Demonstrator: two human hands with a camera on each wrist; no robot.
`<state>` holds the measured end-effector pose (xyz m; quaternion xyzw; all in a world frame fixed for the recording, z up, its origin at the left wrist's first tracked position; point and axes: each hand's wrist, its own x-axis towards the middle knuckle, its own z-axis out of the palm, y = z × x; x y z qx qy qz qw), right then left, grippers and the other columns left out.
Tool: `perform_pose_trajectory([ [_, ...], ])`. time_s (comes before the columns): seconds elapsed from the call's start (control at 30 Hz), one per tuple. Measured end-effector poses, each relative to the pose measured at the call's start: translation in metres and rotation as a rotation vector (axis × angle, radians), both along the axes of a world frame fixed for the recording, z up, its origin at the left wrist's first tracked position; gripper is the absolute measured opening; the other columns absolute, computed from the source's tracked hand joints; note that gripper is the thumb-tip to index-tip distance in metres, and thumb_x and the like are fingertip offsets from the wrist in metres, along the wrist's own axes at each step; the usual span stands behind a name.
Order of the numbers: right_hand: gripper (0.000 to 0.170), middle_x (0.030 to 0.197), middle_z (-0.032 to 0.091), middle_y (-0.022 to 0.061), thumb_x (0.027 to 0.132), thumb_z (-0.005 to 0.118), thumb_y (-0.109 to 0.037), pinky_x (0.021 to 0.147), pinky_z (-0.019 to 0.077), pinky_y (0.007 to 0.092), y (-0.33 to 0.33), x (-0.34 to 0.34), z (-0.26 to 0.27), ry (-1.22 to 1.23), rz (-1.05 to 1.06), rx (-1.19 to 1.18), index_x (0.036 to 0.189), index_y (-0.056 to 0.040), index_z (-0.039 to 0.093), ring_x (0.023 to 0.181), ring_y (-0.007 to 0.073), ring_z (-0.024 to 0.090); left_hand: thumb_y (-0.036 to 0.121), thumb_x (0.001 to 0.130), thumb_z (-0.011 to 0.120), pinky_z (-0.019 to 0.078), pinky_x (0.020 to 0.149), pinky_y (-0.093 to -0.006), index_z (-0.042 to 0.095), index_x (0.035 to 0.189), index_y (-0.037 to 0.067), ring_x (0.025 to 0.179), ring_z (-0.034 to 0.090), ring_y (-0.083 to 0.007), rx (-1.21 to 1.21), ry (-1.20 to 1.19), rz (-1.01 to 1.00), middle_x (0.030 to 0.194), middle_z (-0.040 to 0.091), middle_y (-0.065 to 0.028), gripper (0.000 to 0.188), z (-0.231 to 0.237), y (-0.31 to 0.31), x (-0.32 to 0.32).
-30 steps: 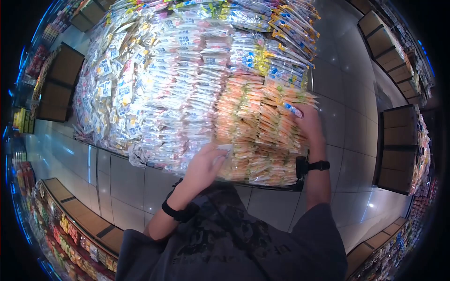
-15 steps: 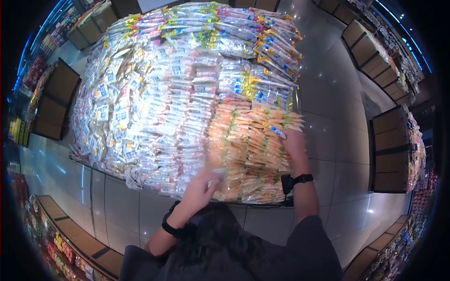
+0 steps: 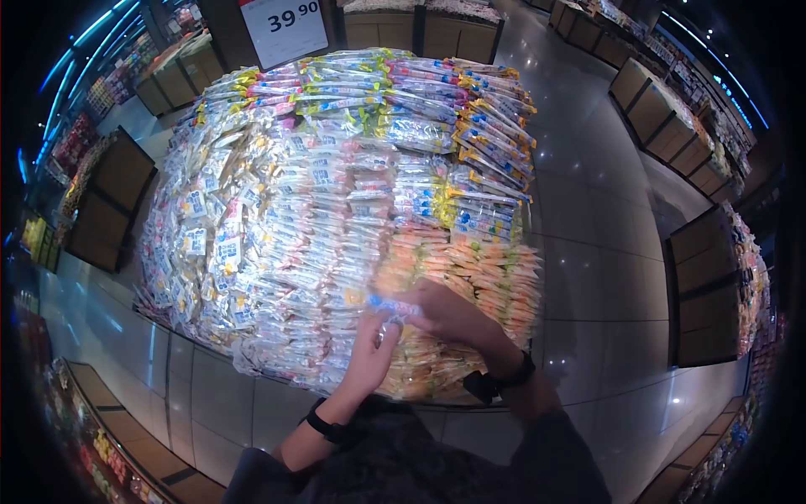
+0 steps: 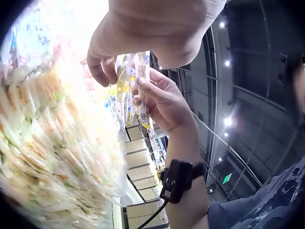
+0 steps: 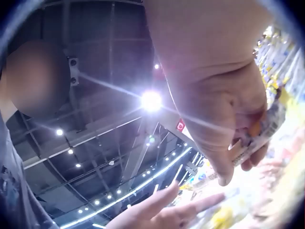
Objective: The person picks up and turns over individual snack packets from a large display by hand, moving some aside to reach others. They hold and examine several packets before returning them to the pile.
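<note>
Both hands are close together over the front of a heap of wrapped snacks in the head view. My right hand [image 3: 443,311] grips a slim plastic snack packet [image 3: 398,307] with blue, white and pink printing. In the left wrist view the right thumb presses along the packet [image 4: 142,86], which stands nearly upright. My left hand [image 3: 369,353] is right beside the packet's near end. The right wrist view shows the left thumb and forefinger [image 5: 207,202] held out straight and apart. Orange-and-green packets [image 3: 499,277] lie in rows beneath the right hand.
White packets [image 3: 294,277] fill the heap's middle and left, with long, brightly coloured packets [image 3: 495,126] behind. A price sign [image 3: 285,32] reading 39.90 stands at the back. Brown display stands [image 3: 714,286] flank the tiled floor [image 3: 600,294].
My right hand has moved left from the orange packets' right side, bringing the slim packet to the left hand. The head view has tilted up, so the price sign shows.
</note>
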<state>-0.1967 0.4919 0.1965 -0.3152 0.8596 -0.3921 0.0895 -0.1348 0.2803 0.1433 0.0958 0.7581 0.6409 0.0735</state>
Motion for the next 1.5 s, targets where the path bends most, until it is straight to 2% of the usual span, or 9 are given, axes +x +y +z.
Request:
perform_pose_trajectory([
  [0.2,0.027,0.097,0.070,0.0160,0.083,0.079,-0.014,0.080,0.0515,0.0422,0.097,-0.111,-0.035,0.186,-0.713,0.196,0.108,-0.0042,0.075,0.091,0.0328,0.066,0.016,0.102,0.064,0.0463,0.072,-0.0236,0.062,0.136,0.003,0.092,0.056,-0.0105,0.003,-0.163,0.068,0.125,0.052,-0.0097,0.036,-0.006,-0.015,-0.001],
  [0.37,0.016,0.108,0.072,0.0121,0.084,0.078,-0.019,0.090,0.0517,0.0468,0.161,-0.183,-0.051,0.258,-0.934,0.409,0.099,-0.0130,0.081,0.100,0.0373,0.063,0.015,0.103,0.062,0.0479,0.071,-0.0238,0.062,0.136,0.003,0.088,0.056,-0.0097,-0.017,-0.191,0.080,0.123,0.052,-0.0090,0.035,-0.009,-0.033,0.006],
  [0.6,0.015,0.104,0.064,0.0117,0.086,0.077,-0.016,0.089,0.0521,0.0486,0.169,-0.217,-0.073,0.461,-0.977,0.606,0.101,-0.0129,0.080,0.099,0.0368,0.062,0.014,0.104,0.061,0.0439,0.067,-0.0227,0.065,0.135,0.004,0.076,0.050,-0.0066,-0.080,-0.245,0.103,0.114,0.055,-0.0050,0.033,0.000,-0.043,0.002],
  [0.67,0.019,0.096,0.061,0.0151,0.083,0.078,-0.012,0.086,0.0510,0.0458,0.175,-0.228,-0.098,0.459,-1.032,0.303,0.103,-0.0100,0.077,0.098,0.0382,0.061,0.014,0.104,0.061,0.0428,0.066,-0.0226,0.065,0.134,0.004,0.074,0.048,-0.0060,-0.088,-0.250,0.117,0.113,0.055,-0.0046,0.032,0.000,-0.043,0.000],
  [0.8,0.023,0.101,0.061,0.0122,0.083,0.080,-0.011,0.083,0.0545,0.0464,0.167,-0.227,-0.093,0.440,-1.073,0.283,0.105,-0.0134,0.075,0.103,0.0347,0.063,0.013,0.103,0.061,0.0423,0.066,-0.0227,0.066,0.133,0.004,0.074,0.048,-0.0063,-0.082,-0.250,0.125,0.110,0.056,-0.0047,0.031,0.002,-0.041,-0.003],
  [0.87,0.020,0.101,0.061,0.0112,0.081,0.081,-0.013,0.083,0.0545,0.0460,0.169,-0.221,-0.089,0.394,-0.753,0.419,0.100,-0.0133,0.075,0.105,0.0337,0.064,0.012,0.103,0.061,0.0424,0.066,-0.0226,0.066,0.133,0.004,0.074,0.048,-0.0071,-0.078,-0.234,0.119,0.111,0.057,-0.0050,0.031,0.008,-0.040,-0.005],
  [1.03,0.030,0.102,0.063,0.0089,0.078,0.085,-0.024,0.085,0.0545,0.0453,0.156,-0.217,-0.070,0.331,-0.709,0.517,0.105,-0.0162,0.078,0.103,0.0323,0.064,0.010,0.103,0.061,0.0430,0.068,-0.0228,0.066,0.132,0.004,0.076,0.049,-0.0093,-0.034,-0.187,0.113,0.113,0.059,-0.0061,0.031,0.008,-0.041,-0.007],
  [1.37,0.017,0.098,0.063,0.0055,0.079,0.084,-0.023,0.073,0.0559,0.0429,0.155,-0.235,-0.089,0.388,-0.632,0.784,0.095,-0.0198,0.083,0.093,0.0280,0.066,0.011,0.103,0.060,0.0481,0.090,-0.0297,0.065,0.131,0.002,0.106,0.061,-0.0223,-0.110,-0.182,0.092,0.119,0.062,-0.0140,0.030,0.011,-0.045,-0.008],
  [1.5,0.004,0.086,0.062,0.0075,0.079,0.080,-0.019,0.068,0.0541,0.0440,0.153,-0.232,-0.094,0.562,-0.622,0.574,0.081,-0.0154,0.081,0.081,0.0301,0.066,0.012,0.104,0.059,0.0471,0.099,-0.0338,0.065,0.131,0.000,0.115,0.061,-0.0274,-0.106,-0.200,0.087,0.123,0.062,-0.0160,0.030,0.015,-0.047,-0.006],
])
